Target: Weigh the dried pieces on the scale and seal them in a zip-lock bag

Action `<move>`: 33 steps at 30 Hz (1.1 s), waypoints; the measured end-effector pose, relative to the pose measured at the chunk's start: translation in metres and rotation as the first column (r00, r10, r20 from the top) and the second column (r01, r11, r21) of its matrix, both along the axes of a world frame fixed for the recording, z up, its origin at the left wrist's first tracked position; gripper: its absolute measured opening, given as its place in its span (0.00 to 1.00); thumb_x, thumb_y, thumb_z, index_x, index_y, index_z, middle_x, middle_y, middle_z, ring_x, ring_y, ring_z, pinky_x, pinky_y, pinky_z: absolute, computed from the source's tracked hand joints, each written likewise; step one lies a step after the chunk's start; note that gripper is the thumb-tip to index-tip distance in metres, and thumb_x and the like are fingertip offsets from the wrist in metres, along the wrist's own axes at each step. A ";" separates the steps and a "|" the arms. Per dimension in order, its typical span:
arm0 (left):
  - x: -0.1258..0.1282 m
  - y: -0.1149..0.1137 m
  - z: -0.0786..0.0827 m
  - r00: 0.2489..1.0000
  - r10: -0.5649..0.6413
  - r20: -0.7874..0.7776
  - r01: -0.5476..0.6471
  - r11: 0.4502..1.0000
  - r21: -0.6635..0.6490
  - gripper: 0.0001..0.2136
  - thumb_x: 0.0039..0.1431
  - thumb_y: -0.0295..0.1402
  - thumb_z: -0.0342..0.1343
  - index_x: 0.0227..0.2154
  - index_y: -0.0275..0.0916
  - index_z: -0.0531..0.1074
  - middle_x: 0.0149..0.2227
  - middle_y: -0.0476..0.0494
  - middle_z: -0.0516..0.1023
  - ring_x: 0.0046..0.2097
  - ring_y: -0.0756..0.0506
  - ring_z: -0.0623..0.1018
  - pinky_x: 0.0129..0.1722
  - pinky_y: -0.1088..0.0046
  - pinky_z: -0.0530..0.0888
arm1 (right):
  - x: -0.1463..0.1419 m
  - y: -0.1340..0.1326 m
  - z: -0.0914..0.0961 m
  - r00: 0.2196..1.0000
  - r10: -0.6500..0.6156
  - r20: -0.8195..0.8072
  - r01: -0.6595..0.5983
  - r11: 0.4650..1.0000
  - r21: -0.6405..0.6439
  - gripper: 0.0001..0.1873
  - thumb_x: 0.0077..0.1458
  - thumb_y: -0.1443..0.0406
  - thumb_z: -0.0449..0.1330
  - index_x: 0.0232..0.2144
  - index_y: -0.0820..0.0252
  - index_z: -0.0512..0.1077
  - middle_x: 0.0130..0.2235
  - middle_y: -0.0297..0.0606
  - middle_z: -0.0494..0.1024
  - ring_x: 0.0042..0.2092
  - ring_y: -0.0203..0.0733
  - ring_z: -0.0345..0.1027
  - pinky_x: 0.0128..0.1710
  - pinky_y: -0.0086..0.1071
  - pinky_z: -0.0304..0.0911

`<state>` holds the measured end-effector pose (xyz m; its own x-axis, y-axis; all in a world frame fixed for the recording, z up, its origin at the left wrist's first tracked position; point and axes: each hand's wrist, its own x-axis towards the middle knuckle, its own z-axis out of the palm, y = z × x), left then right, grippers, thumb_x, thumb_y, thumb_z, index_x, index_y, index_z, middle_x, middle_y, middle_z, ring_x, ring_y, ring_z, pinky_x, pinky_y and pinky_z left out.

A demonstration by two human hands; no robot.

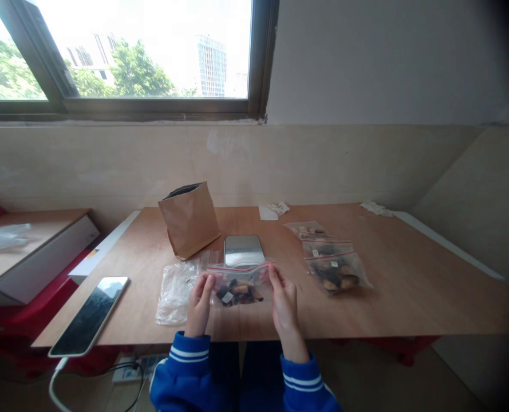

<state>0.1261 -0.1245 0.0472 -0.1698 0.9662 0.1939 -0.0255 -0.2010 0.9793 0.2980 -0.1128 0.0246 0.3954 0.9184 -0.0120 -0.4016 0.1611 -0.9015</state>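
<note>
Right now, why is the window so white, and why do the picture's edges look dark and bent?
In the head view, bright daylight washes out the window, the wide lens bends the wooden table toward the edges, and the right corners fall dark; the phone shows pale glare.

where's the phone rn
In the head view, the smartphone lies at the near left edge of the wooden table, left of the crumpled clear plastic bag.
</note>
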 end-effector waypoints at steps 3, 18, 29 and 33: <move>-0.006 -0.002 0.000 0.999 0.039 -0.005 -0.039 0.999 0.005 0.14 0.54 0.45 0.55 0.31 0.38 0.73 0.29 0.47 0.77 0.35 0.46 0.76 0.38 0.71 0.71 | -0.003 -0.002 -0.002 0.999 0.025 0.037 -0.025 1.000 -0.015 0.24 0.48 0.49 0.61 0.38 0.64 0.76 0.31 0.39 0.78 0.34 0.41 0.69 0.37 0.33 0.64; -0.004 0.005 -0.015 0.972 0.116 -0.204 -0.113 0.993 0.024 0.13 0.57 0.42 0.53 0.34 0.39 0.75 0.35 0.46 0.78 0.40 0.44 0.75 0.41 0.71 0.69 | 0.025 -0.005 -0.011 0.909 -0.053 0.414 0.029 0.997 0.065 0.20 0.53 0.50 0.56 0.31 0.62 0.74 0.30 0.41 0.78 0.34 0.45 0.72 0.38 0.35 0.66; -0.008 0.011 -0.024 0.958 0.149 -0.244 -0.147 0.989 0.027 0.14 0.56 0.44 0.53 0.34 0.39 0.74 0.35 0.46 0.77 0.40 0.44 0.74 0.41 0.71 0.68 | 0.019 -0.001 -0.019 0.918 -0.050 0.394 0.008 0.994 0.109 0.17 0.56 0.53 0.55 0.27 0.60 0.70 0.25 0.33 0.72 0.30 0.38 0.67 0.34 0.29 0.63; -0.007 0.010 -0.027 0.958 0.147 -0.247 -0.148 0.989 0.013 0.13 0.56 0.44 0.53 0.33 0.39 0.74 0.35 0.47 0.77 0.40 0.45 0.74 0.40 0.72 0.67 | 0.018 -0.001 -0.024 0.930 -0.033 0.367 0.003 0.997 0.083 0.18 0.57 0.52 0.53 0.26 0.59 0.69 0.25 0.33 0.72 0.30 0.38 0.66 0.34 0.29 0.62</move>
<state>0.1187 -0.1144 0.0204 -0.2579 0.9353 0.2422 0.2467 -0.1786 0.9525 0.3159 -0.1134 0.0004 0.3745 0.9031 0.2103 -0.0407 0.2426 -0.9693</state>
